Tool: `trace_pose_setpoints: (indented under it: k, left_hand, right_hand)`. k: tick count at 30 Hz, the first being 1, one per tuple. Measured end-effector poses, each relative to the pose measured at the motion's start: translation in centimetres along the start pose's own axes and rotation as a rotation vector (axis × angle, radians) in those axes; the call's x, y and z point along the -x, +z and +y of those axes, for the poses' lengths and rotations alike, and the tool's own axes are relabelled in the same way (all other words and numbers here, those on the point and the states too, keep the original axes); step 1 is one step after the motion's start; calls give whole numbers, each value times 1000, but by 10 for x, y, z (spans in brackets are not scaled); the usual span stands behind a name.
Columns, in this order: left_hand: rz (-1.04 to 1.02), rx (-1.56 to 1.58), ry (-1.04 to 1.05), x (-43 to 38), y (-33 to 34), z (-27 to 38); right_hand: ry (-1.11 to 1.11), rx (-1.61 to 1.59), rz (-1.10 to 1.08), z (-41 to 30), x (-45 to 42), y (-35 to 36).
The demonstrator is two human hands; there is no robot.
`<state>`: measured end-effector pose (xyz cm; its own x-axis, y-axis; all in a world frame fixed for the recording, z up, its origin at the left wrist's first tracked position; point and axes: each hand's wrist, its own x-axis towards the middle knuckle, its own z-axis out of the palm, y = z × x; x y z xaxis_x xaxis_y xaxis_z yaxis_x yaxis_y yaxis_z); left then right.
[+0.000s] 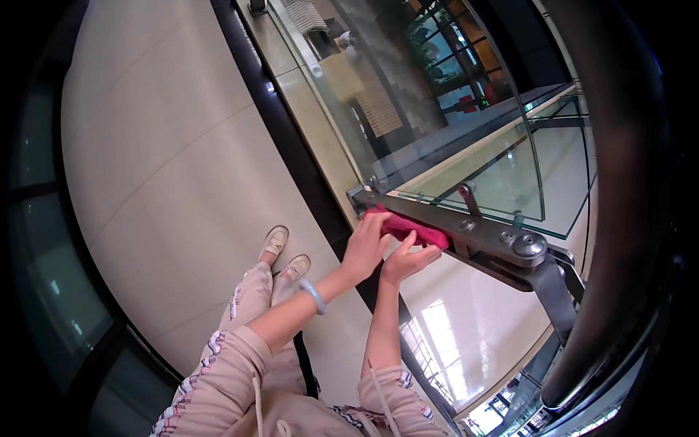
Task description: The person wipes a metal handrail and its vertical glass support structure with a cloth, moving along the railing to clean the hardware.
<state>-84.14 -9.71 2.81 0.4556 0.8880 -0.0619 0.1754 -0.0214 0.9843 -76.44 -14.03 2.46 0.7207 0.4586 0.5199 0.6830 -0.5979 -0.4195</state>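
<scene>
A folded pink-red cloth (416, 231) lies pressed along the side of a metal railing post (437, 214), near the foot of a glass panel. My left hand (367, 243) holds the cloth at its end nearer the floor, with the fingers bent over it. My right hand (409, 258) is at the cloth's other end, thumb and fingers against it. The fingertips of both hands are partly hidden by the cloth and the post. Round bolts (528, 244) sit at the post's upper end, where a bracket joins a thick dark handrail (617, 164).
Glass panels (464, 136) stand beyond the post, with a lower level visible through them. A stone ledge (311, 109) and a dark floor strip (284, 120) run beside the pale tiled floor (164, 153). Dark framed panels (49, 240) line the left side.
</scene>
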Motion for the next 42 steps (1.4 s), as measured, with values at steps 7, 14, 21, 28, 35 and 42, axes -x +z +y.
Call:
trace_pose_setpoints:
  k: [7,14,21,28,35,42]
  left_hand:
    - [-111,377,-312,8,63,-34]
    - [-112,8,244,5,74,15]
    - [-417,150,-30,-37,113,-29]
    - [-387,16,71,-11,90,-13]
    - [-313,-103,108,-5,80,-14]
    - [-162,268,-266,1,77,-17]
  right_hand:
    - [208,-279,-102,-25,-9,-24]
    - [234,-232,-196,-2,-19,-86]
    - [356,-298,-261,11,-8,-105]
    - [815,-616,-289,57,-6,-68]
    - [797,-1026,-424,66,-13,-27]
    - [1368,-912,-449,88,44,-32]
